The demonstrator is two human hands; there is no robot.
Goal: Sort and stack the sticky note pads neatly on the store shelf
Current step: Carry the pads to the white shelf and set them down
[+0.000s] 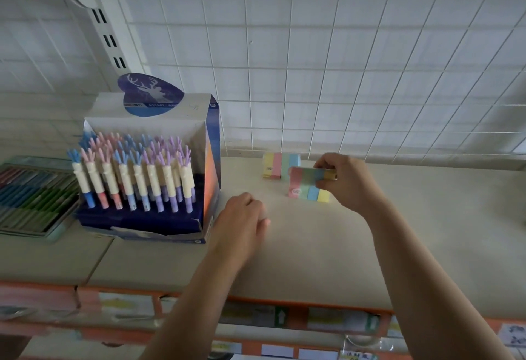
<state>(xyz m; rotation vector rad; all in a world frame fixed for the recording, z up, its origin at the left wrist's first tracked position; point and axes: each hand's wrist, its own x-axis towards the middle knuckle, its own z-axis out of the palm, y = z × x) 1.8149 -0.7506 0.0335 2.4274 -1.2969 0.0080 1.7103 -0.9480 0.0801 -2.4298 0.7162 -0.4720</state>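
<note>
As I stack striped sticky note pads on the store shelf (398, 231), my right hand (347, 180) pinches the top pad (306, 176) by its right end, level over the lower pad (308, 193), seemingly to match edges before letting go; whether the two touch is unclear. Its long axis runs left to right, pink end leftward, parallel to the wire back panel (341, 74). A rear pad (280, 164) sits near the panel. My left hand (242, 217) rests loosely curled and empty beside the pen display box (148, 166).
</note>
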